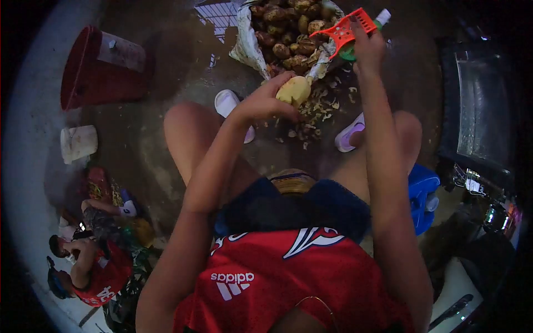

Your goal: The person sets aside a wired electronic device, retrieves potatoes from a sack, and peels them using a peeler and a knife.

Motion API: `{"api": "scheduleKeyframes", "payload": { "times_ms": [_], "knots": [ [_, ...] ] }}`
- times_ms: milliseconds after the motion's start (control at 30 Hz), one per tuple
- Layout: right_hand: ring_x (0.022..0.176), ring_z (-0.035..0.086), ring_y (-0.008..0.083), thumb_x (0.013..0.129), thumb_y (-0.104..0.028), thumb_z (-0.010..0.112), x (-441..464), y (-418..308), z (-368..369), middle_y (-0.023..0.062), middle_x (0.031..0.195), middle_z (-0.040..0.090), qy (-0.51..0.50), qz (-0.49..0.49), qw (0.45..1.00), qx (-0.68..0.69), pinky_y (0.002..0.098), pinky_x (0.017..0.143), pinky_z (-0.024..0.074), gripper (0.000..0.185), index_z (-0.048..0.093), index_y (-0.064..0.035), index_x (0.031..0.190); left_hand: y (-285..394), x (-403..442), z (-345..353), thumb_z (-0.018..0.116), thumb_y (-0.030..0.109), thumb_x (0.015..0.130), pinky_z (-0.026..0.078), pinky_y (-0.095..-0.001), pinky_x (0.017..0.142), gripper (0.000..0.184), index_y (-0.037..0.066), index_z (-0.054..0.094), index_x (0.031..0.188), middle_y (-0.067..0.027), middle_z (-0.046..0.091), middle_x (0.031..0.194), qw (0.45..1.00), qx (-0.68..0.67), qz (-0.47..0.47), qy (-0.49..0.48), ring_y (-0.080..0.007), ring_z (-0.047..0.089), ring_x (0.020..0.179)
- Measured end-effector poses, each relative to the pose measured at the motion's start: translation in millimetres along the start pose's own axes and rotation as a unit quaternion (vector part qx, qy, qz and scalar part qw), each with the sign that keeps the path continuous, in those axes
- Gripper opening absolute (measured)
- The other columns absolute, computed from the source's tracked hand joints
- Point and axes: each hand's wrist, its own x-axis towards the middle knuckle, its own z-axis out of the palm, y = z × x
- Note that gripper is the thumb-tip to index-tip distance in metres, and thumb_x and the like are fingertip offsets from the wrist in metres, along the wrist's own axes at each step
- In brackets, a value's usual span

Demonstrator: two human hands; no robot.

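My left hand (266,100) is closed round a pale, peeled potato (293,91), just below the mouth of a white sack (245,41). In the sack lie several brown, unpeeled potatoes (286,33) and some peel. To the right, my right hand (369,49) grips an orange plastic Y-shaped peeler (343,32) with holes in its body. Its two prongs point left over the sack's edge, apart from the potato. A green bottle with a white cap (383,16) shows partly behind this hand; I cannot tell whether the hand touches it.
Peelings (319,108) are scattered on the wet, dark floor between my feet. A red bucket (83,72) and a small white bucket (79,143) stand at left. A blue jerrycan (423,197) is beside my right leg. Another person (102,266) sits at the lower left.
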Motion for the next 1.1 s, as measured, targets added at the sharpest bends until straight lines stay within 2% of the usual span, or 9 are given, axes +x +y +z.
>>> {"api": "scheduleKeyframes", "payload": {
  "times_ms": [133,233,333,367,400,600,767,967,1100],
  "knots": [
    [0.067,0.058,0.0116,0.076,-0.017,0.065,-44,-10,35,0.0043,0.080,0.062,-0.098,0.069,0.992,0.042,0.0268,0.061,0.0460,0.023,0.058,-0.0002,0.090,5,5,1,0.071,0.005,0.054,0.042,-0.0273,0.076,0.063,0.006,0.045,0.111,-0.0029,0.053,0.094,0.999,0.016,-0.002,0.035,-0.0139,0.051,0.087],
    [0.068,0.058,0.0114,0.076,-0.016,0.066,-50,3,27,0.0050,0.079,0.062,-0.129,-0.035,0.975,-0.178,0.0269,0.061,0.0460,0.023,0.057,0.0004,0.090,6,3,3,0.070,0.002,0.057,0.043,-0.0263,0.074,0.062,0.006,0.044,0.113,-0.0025,0.055,0.091,0.996,0.071,0.023,0.056,-0.0126,0.053,0.085],
    [0.076,0.055,0.0095,0.077,-0.017,0.066,-15,-2,8,0.0031,0.087,0.061,0.000,-0.070,0.959,-0.274,0.0257,0.067,0.0446,0.027,0.058,-0.0003,0.096,-8,10,-5,0.070,0.006,0.056,0.043,-0.0264,0.074,0.059,0.005,0.044,0.109,-0.0036,0.053,0.091,0.978,0.184,0.065,0.069,-0.0136,0.051,0.085],
    [0.078,0.055,0.0098,0.078,-0.017,0.065,-2,6,4,0.0038,0.088,0.061,0.028,0.028,0.995,-0.096,0.0259,0.068,0.0442,0.026,0.057,0.0001,0.096,-6,10,-5,0.070,0.008,0.055,0.042,-0.0266,0.074,0.058,0.005,0.044,0.106,-0.0050,0.053,0.091,0.970,0.219,0.062,0.080,-0.0141,0.051,0.085],
    [0.075,0.056,0.0105,0.077,-0.017,0.065,-8,4,7,0.0042,0.085,0.061,0.016,0.029,0.996,-0.078,0.0264,0.066,0.0448,0.025,0.057,0.0001,0.094,-6,9,-4,0.071,0.010,0.055,0.042,-0.0268,0.074,0.056,0.004,0.044,0.103,-0.0063,0.052,0.091,0.962,0.251,0.057,0.092,-0.0145,0.050,0.086],
    [0.073,0.057,0.0095,0.076,-0.016,0.066,-43,2,25,0.0033,0.085,0.061,-0.089,0.110,0.989,0.035,0.0249,0.064,0.0462,0.025,0.056,-0.0024,0.094,3,9,5,0.070,0.006,0.060,0.042,-0.0260,0.078,0.064,0.005,0.040,0.116,-0.0043,0.051,0.095,0.996,-0.014,0.074,0.049,-0.0137,0.050,0.089],
    [0.079,0.059,0.0108,0.076,-0.018,0.066,-31,3,15,0.0035,0.089,0.061,-0.083,0.200,0.968,0.126,0.0261,0.069,0.0472,0.027,0.057,-0.0041,0.097,9,8,3,0.069,-0.002,0.064,0.044,-0.0259,0.077,0.067,0.006,0.036,0.122,-0.0027,0.052,0.097,0.997,0.014,0.063,0.031,-0.0120,0.052,0.089],
    [0.076,0.059,0.0105,0.076,-0.020,0.067,-48,-8,28,0.0035,0.087,0.062,-0.187,0.166,0.967,0.051,0.0258,0.068,0.0474,0.028,0.058,-0.0031,0.096,3,12,2,0.071,-0.001,0.063,0.047,-0.0266,0.076,0.065,0.007,0.040,0.120,-0.0028,0.055,0.094,0.998,-0.008,0.035,0.045,-0.0119,0.055,0.086],
    [0.072,0.058,0.0109,0.074,-0.021,0.068,-51,-2,30,0.0024,0.080,0.062,-0.207,0.044,0.971,-0.110,0.0257,0.066,0.0463,0.026,0.059,-0.0013,0.089,-4,11,0,0.072,0.000,0.060,0.047,-0.0259,0.073,0.065,0.007,0.042,0.117,-0.0021,0.055,0.092,0.998,-0.011,0.060,0.029,-0.0110,0.055,0.083]
  ]
}}
